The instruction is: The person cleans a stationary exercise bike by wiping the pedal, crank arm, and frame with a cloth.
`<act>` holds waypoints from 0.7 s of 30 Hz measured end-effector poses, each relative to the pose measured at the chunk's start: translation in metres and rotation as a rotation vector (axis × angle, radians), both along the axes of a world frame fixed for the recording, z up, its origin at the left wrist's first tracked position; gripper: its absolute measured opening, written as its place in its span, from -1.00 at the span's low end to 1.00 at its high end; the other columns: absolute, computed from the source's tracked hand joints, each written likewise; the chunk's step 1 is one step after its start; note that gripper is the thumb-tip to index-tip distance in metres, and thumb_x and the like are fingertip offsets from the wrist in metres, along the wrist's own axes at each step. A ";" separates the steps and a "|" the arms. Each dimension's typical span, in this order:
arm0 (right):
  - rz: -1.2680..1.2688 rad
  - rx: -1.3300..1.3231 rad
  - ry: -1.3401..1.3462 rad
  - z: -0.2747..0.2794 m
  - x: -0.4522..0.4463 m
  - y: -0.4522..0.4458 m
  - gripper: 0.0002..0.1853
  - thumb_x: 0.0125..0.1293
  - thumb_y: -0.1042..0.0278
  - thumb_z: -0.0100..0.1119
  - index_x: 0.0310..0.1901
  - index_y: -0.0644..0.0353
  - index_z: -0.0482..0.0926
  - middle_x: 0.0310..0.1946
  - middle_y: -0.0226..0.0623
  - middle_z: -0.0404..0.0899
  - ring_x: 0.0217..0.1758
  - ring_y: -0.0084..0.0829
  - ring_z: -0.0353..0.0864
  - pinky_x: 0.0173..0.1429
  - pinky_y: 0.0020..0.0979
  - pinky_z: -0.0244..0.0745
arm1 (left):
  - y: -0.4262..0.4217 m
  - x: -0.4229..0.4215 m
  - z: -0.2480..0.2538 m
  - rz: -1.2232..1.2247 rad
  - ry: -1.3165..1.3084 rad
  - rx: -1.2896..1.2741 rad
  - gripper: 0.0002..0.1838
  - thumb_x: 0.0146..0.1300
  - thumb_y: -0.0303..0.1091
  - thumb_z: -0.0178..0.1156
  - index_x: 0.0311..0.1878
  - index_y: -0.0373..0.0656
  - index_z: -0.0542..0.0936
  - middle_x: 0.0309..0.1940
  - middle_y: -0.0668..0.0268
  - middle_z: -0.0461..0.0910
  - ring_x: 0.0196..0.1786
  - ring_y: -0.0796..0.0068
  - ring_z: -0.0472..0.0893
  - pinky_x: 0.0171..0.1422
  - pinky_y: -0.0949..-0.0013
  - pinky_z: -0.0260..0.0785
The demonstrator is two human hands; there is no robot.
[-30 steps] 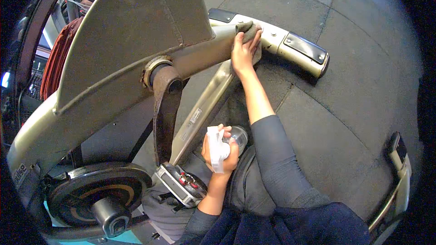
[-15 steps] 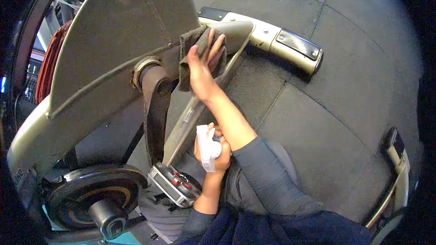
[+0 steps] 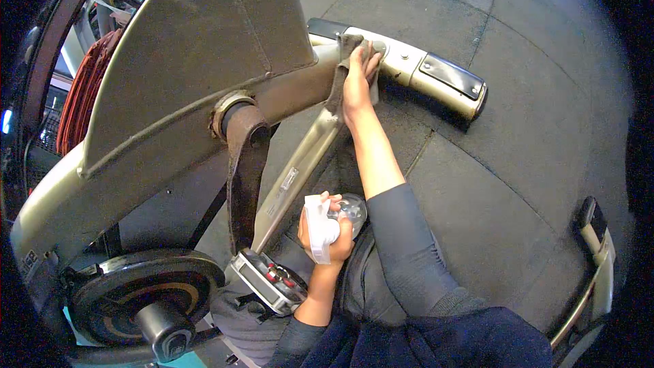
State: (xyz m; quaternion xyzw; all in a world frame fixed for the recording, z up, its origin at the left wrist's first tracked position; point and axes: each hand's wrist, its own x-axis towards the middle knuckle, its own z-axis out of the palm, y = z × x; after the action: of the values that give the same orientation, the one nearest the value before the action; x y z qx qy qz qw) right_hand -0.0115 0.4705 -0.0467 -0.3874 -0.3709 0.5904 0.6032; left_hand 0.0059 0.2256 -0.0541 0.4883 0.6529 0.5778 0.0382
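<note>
My right hand (image 3: 359, 85) presses a dark grey cloth (image 3: 335, 88) against the end of the metal frame tube (image 3: 296, 88) of an exercise bike, where the tube meets the crossbar foot (image 3: 415, 61). Its fingers lie over the cloth, pointing away from me. Lower down, my left hand (image 3: 325, 232) is wrapped round the neck of a clear spray bottle (image 3: 352, 215) with a white trigger head (image 3: 319, 232). Left of my hands, a rusty crank arm (image 3: 245, 170) hangs from the frame, with a pedal (image 3: 269, 279) at its lower end.
A broad grey-beige guard panel (image 3: 197, 41) rises above the frame tube. At lower left is a round flywheel (image 3: 143, 300) with a black hub. Dark rubber floor tiles (image 3: 518, 143) spread to the right, where another machine's foot (image 3: 599, 245) stands at the edge.
My right hand and the cloth have slid right along the frame tube to its junction with the crossbar foot. My left hand still holds the spray bottle, whose clear body now shows more.
</note>
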 end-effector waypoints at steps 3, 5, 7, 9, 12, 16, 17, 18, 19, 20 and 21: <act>0.127 0.025 -0.078 0.021 -0.014 -0.023 -0.14 0.33 -0.42 -0.38 0.48 -0.03 -0.24 0.47 -0.07 -0.69 0.51 0.01 -0.74 0.48 0.01 -0.64 | 0.001 0.003 0.000 0.016 -0.012 -0.028 -0.54 -0.13 -0.57 0.18 -0.03 -0.36 0.50 -0.36 0.14 0.59 -0.24 0.24 0.65 -0.09 0.27 0.48; 0.250 0.038 -0.169 0.066 -0.004 -0.061 -0.09 0.31 -0.43 -0.36 0.47 -0.02 -0.35 0.46 -0.01 -0.71 0.49 0.14 -0.73 0.43 0.16 -0.65 | 0.001 0.003 0.000 0.029 -0.025 -0.042 -0.56 -0.11 -0.55 0.19 -0.05 -0.36 0.51 -0.35 0.12 0.60 -0.24 0.21 0.65 -0.10 0.25 0.48; 0.279 0.039 -0.112 0.089 -0.005 -0.085 -0.07 0.30 -0.44 -0.34 0.47 -0.06 -0.41 0.45 0.01 -0.72 0.47 0.20 -0.74 0.42 0.19 -0.65 | -0.001 -0.005 -0.007 0.085 0.244 -0.036 -0.62 -0.08 -0.50 0.21 -0.10 -0.37 0.54 -0.31 0.08 0.60 -0.23 0.10 0.64 -0.12 0.21 0.47; 0.266 0.036 -0.117 0.092 -0.010 -0.086 -0.07 0.30 -0.45 -0.33 0.47 -0.07 -0.41 0.45 0.02 -0.72 0.47 0.22 -0.74 0.42 0.19 -0.65 | -0.003 -0.005 -0.014 0.113 0.153 -0.017 -0.65 -0.06 -0.48 0.22 -0.13 -0.38 0.56 -0.29 0.04 0.60 -0.23 0.03 0.63 -0.12 0.18 0.46; 0.239 0.045 -0.163 0.084 -0.013 -0.081 -0.08 0.30 -0.44 -0.33 0.47 -0.09 -0.41 0.45 0.02 -0.71 0.47 0.24 -0.72 0.42 0.19 -0.65 | 0.000 -0.002 -0.006 0.133 0.179 -0.002 -0.64 -0.07 -0.48 0.23 -0.12 -0.38 0.55 -0.29 0.05 0.61 -0.23 0.03 0.63 -0.12 0.20 0.46; 0.189 0.069 -0.133 0.062 -0.009 -0.058 -0.16 0.33 -0.41 -0.33 0.47 -0.14 -0.28 0.47 -0.05 -0.66 0.48 0.21 -0.69 0.44 0.17 -0.60 | -0.002 0.002 0.000 0.106 0.113 -0.027 -0.59 -0.10 -0.53 0.21 -0.07 -0.36 0.53 -0.35 0.11 0.60 -0.25 0.16 0.64 -0.10 0.25 0.47; 0.162 0.068 -0.096 0.054 -0.007 -0.049 -0.18 0.34 -0.39 -0.34 0.47 -0.15 -0.24 0.48 -0.08 -0.64 0.48 0.19 -0.69 0.44 0.16 -0.59 | -0.001 0.003 0.004 0.053 0.006 -0.041 -0.56 -0.11 -0.55 0.20 -0.05 -0.35 0.52 -0.36 0.13 0.59 -0.26 0.21 0.64 -0.10 0.26 0.47; 0.113 0.051 -0.079 0.046 -0.006 -0.042 -0.23 0.37 -0.34 -0.32 0.47 -0.15 -0.17 0.49 -0.12 -0.59 0.50 0.14 -0.66 0.46 0.12 -0.59 | -0.002 0.002 0.004 0.055 0.006 -0.040 -0.56 -0.11 -0.55 0.20 -0.05 -0.35 0.52 -0.36 0.13 0.59 -0.26 0.21 0.64 -0.10 0.26 0.47; 0.059 0.035 -0.089 0.035 -0.007 -0.032 -0.27 0.39 -0.29 -0.30 0.47 -0.13 -0.11 0.50 -0.15 -0.54 0.52 0.09 -0.63 0.48 0.08 -0.55 | -0.001 0.001 0.003 0.048 0.023 -0.030 -0.54 -0.12 -0.57 0.19 -0.03 -0.36 0.50 -0.37 0.15 0.59 -0.27 0.25 0.64 -0.10 0.28 0.47; 0.023 0.027 -0.038 0.027 -0.007 -0.024 -0.29 0.40 -0.25 -0.28 0.46 -0.12 -0.09 0.50 -0.15 -0.53 0.52 0.07 -0.62 0.49 0.06 -0.53 | -0.001 0.001 0.002 0.039 0.040 -0.020 -0.52 -0.13 -0.58 0.18 -0.01 -0.36 0.49 -0.39 0.16 0.58 -0.27 0.29 0.64 -0.10 0.29 0.46; -0.013 0.018 0.012 0.018 -0.007 -0.017 -0.31 0.41 -0.21 -0.26 0.46 -0.11 -0.07 0.51 -0.16 -0.52 0.53 0.05 -0.61 0.50 0.03 -0.51 | 0.000 0.001 0.002 0.037 0.039 -0.021 -0.52 -0.13 -0.58 0.18 -0.01 -0.36 0.49 -0.39 0.16 0.58 -0.27 0.29 0.64 -0.10 0.29 0.46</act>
State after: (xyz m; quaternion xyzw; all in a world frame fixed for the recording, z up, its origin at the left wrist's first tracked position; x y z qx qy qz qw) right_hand -0.0184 0.4537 -0.0283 -0.3808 -0.3701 0.5855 0.6126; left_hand 0.0067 0.2254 -0.0521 0.4870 0.6684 0.5619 0.0200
